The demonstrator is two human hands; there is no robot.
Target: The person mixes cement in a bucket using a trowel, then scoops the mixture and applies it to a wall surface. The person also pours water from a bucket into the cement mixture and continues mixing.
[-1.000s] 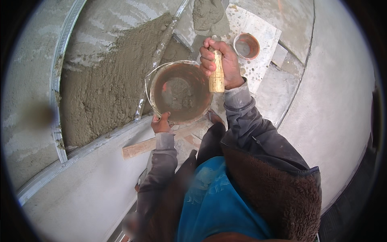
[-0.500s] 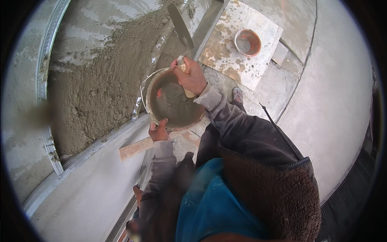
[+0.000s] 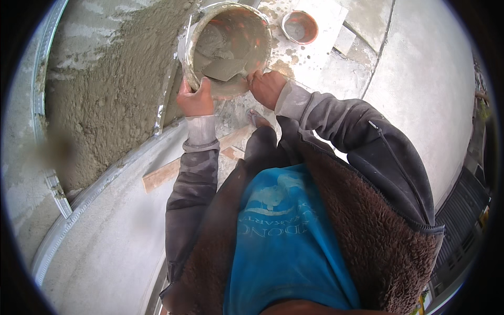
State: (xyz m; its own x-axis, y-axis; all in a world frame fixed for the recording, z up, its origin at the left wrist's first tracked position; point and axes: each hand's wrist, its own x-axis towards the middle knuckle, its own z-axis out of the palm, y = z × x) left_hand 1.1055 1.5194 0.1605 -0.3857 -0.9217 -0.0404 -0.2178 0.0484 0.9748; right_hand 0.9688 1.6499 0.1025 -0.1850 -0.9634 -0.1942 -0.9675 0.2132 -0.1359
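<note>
A mortar-smeared bucket (image 3: 257, 26) is tipped so that its mouth shows, with grey wet mortar (image 3: 211, 44) inside. My left hand (image 3: 195, 100) is closed on its near left rim, thumb over the edge. My right hand (image 3: 266, 88) is a fist at the near right rim, round the handle of a trowel (image 3: 226, 69); the handle itself is mostly hidden. The trowel's flat grey blade lies within the bucket's mouth, over the mortar.
Rough wet mortar (image 3: 105, 100) covers the surface at the left, edged by a perforated metal strip (image 3: 39, 89). A small reddish bucket (image 3: 314, 27) stands on a stained white board (image 3: 329, 65). A wooden strip (image 3: 163, 176) lies near my feet.
The bucket has moved up and tilted in view. The trowel's blade has come from above the bucket down into its mouth, and my right hand has shifted to the near right rim.
</note>
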